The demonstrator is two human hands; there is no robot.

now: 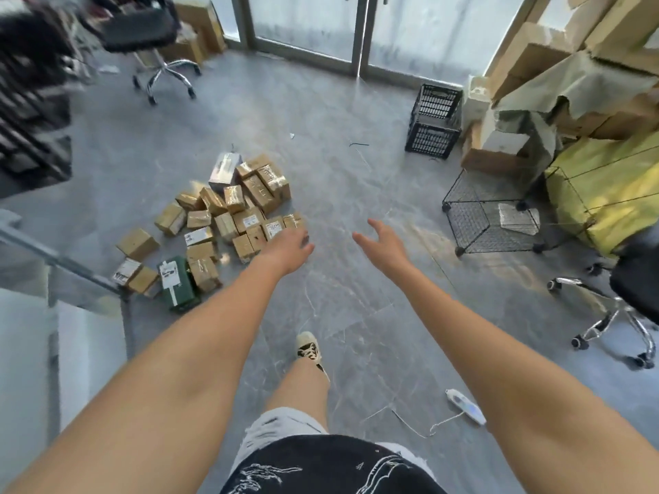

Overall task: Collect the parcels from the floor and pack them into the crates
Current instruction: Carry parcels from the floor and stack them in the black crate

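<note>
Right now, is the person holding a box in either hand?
No, the left hand and right hand both reach out with nothing in them.

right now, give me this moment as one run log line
left hand: open, over parcels | right hand: open, empty | parcels: piled on floor | black crate: by the doors | wire crate: one parcel inside

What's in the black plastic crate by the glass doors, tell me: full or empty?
Apparently empty: the black plastic crate stands upright, light shows through its slatted walls, and no parcels show above its rim.
</note>
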